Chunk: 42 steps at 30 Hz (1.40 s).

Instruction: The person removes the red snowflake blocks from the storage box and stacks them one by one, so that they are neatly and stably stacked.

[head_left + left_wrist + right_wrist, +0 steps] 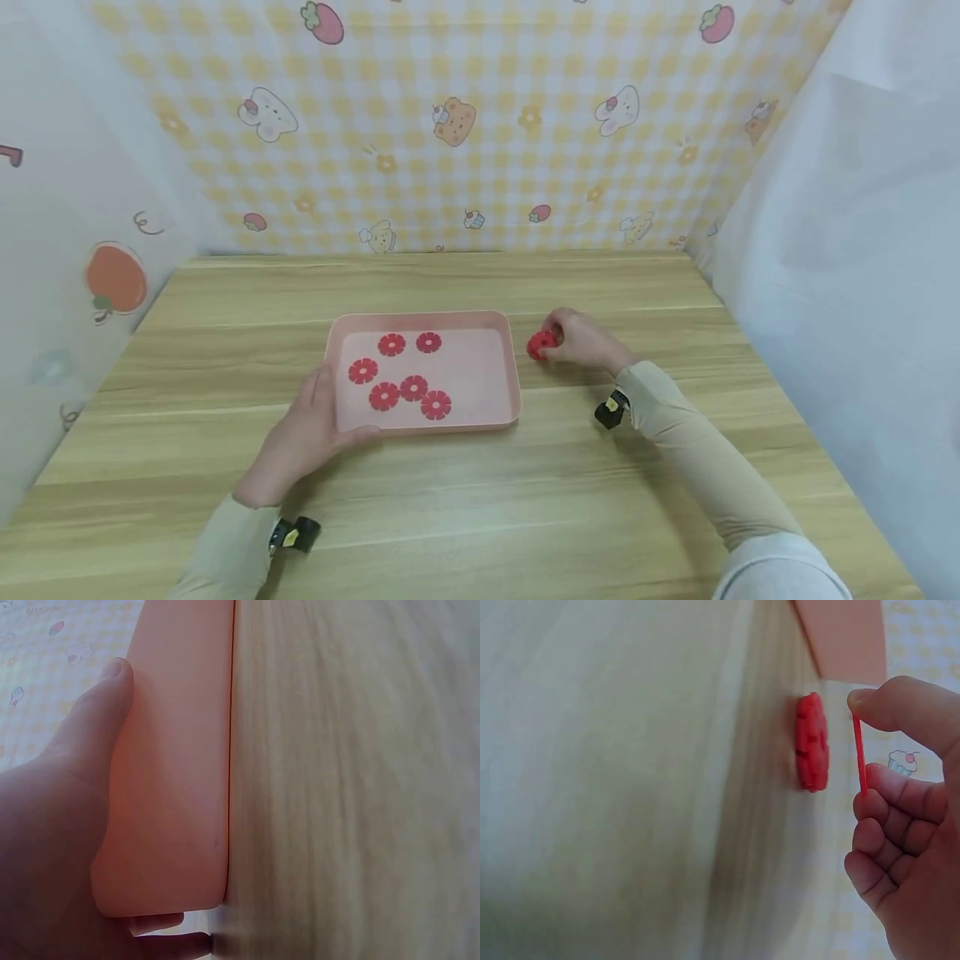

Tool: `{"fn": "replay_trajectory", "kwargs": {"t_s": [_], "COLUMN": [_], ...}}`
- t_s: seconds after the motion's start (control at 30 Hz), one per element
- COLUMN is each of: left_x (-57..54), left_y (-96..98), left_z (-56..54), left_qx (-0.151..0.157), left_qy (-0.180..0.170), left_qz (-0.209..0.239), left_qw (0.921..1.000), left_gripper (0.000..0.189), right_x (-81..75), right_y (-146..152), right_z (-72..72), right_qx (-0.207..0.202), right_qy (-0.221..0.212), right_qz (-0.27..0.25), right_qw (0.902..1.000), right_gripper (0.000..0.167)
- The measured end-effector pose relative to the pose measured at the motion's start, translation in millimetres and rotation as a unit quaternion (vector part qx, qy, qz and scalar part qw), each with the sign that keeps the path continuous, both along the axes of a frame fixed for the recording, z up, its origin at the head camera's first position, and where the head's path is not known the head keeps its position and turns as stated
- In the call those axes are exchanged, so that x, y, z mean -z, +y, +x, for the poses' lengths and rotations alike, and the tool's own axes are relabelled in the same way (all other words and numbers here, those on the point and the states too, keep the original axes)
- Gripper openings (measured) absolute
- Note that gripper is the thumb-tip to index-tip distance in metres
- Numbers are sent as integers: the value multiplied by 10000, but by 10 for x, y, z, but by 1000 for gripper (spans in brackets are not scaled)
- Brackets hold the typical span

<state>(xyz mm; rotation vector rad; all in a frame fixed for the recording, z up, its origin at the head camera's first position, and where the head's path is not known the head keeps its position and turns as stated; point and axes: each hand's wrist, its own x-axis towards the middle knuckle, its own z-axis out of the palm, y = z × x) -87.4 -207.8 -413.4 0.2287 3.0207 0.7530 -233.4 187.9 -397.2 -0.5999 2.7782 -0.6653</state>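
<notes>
Left hand [303, 437] grips the near-left corner of the pink tray [495, 367]; thumb over the rim, fingers curled under the tray's near edge, as the left wrist view shows; tray sits flat on the wooden table [480, 517], roughly centre.

Six red flower-shaped discs [413, 387] lie flat in the tray's left half; two near the far rim, four nearer, some touching each other.

Right hand [581, 340] is just right of the tray, resting on the table; it pinches one thin red disc [859, 754] between thumb and fingers, held on edge in the right wrist view; a small stack of red discs [812, 742] lies on the table just beside that hand, between it and the tray's far-right corner; whether the held disc touches the stack, cannot tell.

Checked cartoon-print backdrop [450, 125] stands behind the table.
</notes>
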Motion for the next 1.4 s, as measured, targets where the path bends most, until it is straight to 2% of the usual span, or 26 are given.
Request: {"fn": "replay_trajectory", "kwargs": {"t_s": [0.3,0.83,1.13,1.4], "left_x": [-5,-5,-12,-6], "left_y": [11,9,9,16], "left_z": [-2,-2,5,1], "left_qx": [-13,-88,-111,-94], "left_qy": [-47,-147,-150,-88], "left_qz": [-26,-27,-10,84], "left_qw": [10000,9998,9998,9999], "left_gripper": [127,127,126,126], "right_x": [135,123,7,-152], "right_y": [-5,-7,-23,-155], "right_z": [-42,-15,-7,-43], "right_qx": [-66,-166,31,-352], "right_qy": [88,165,-120,-179], "right_qz": [52,-46,-269,-234], "right_qw": [9999,9997,9996,9989], "right_gripper": [36,38,44,36]}}
